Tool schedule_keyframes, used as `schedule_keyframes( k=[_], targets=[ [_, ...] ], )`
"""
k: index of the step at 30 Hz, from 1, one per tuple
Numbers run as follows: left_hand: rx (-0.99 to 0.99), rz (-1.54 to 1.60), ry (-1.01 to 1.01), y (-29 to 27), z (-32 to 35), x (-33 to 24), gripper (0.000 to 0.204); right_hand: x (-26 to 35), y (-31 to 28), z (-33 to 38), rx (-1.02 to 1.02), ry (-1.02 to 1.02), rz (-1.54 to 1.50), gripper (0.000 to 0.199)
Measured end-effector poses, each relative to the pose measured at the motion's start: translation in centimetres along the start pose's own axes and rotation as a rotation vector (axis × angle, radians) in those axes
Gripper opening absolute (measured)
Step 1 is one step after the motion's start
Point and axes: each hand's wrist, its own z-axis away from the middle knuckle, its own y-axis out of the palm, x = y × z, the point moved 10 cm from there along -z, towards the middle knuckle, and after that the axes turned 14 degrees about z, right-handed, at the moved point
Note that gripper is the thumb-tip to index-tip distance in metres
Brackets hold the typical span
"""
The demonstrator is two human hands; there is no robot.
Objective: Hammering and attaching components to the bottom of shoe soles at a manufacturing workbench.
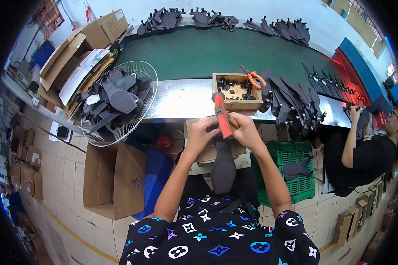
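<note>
A dark grey shoe sole (223,172) lies lengthwise in front of me, its wide end toward my body and its narrow end under my hands. My left hand (200,134) is closed at that narrow end, fingers pinched there; a small piece between them cannot be made out. My right hand (248,132) grips the wooden handle of a hammer. The hammer's long red head (222,115) stands over the sole's narrow end and hides part of it. Beneath is a work block (205,156) on a pale base plate (243,161).
A wooden box (239,105) of small black parts, with orange-handled pliers (253,78), stands ahead. Soles fill a wire basket (152,100) at left; more (292,98) lie right. A cardboard box (131,185) and green crate (292,192) flank me. A co-worker (362,152) sits right.
</note>
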Motion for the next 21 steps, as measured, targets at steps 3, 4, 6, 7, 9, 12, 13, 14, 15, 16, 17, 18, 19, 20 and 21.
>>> schedule_keyframes(
  k=[3,4,6,7,9,12,13,14,15,16,17,18,19,20,21],
  targets=[
    [0.020,-0.004,0.021,0.1,0.1,0.1,0.028,0.4,0.1,0.2,0.063,-0.009,0.037,0.018],
    [0.021,-0.002,0.020,0.1,0.2,0.0,0.028,0.4,0.0,0.3,0.064,-0.007,0.038,0.018],
    [-0.011,-0.014,0.040,-0.1,0.3,-0.8,0.029,1.6,-0.2,0.5,0.056,-0.135,0.148,0.023],
    [-0.010,-0.011,0.039,0.0,0.3,-0.9,0.029,1.6,-0.2,0.5,0.058,-0.132,0.149,0.023],
    [-0.046,0.008,-0.014,-0.2,0.3,-0.7,0.027,2.2,-0.1,0.5,0.070,-0.175,0.186,0.018],
    [-0.043,0.106,-0.163,-0.3,0.4,0.3,0.026,1.0,-0.1,0.4,0.136,-0.045,0.244,0.026],
    [-0.048,0.067,-0.122,-0.5,0.3,0.6,0.027,2.0,-0.8,0.4,0.078,-0.079,0.176,0.025],
    [-0.052,0.067,-0.129,-0.5,0.5,0.9,0.027,2.7,-1.0,1.0,0.085,-0.078,0.172,0.025],
    [-0.029,0.142,-0.127,-0.3,0.3,1.1,0.028,2.4,-2.4,1.7,-0.018,0.040,0.021,0.026],
    [-0.007,0.216,-0.127,-0.1,0.2,1.3,0.028,2.0,-3.5,2.7,-0.118,0.159,-0.133,0.028],
    [-0.021,0.209,-0.131,-0.1,0.1,1.8,0.026,0.9,-3.1,4.2,-0.030,0.336,-0.239,0.032],
    [-0.020,0.209,-0.134,0.1,0.1,1.6,0.026,2.1,-4.0,5.2,-0.029,0.338,-0.240,0.032],
    [-0.013,0.215,-0.157,0.2,0.0,1.4,0.024,2.8,-4.4,6.2,0.016,0.421,-0.278,0.032],
    [-0.005,0.219,-0.181,0.2,0.1,1.3,0.021,3.0,-4.3,7.3,0.062,0.505,-0.318,0.031],
    [0.001,0.219,-0.186,0.3,0.1,1.4,0.021,4.3,-5.1,6.9,-0.055,0.301,-0.131,0.032]
  ],
)
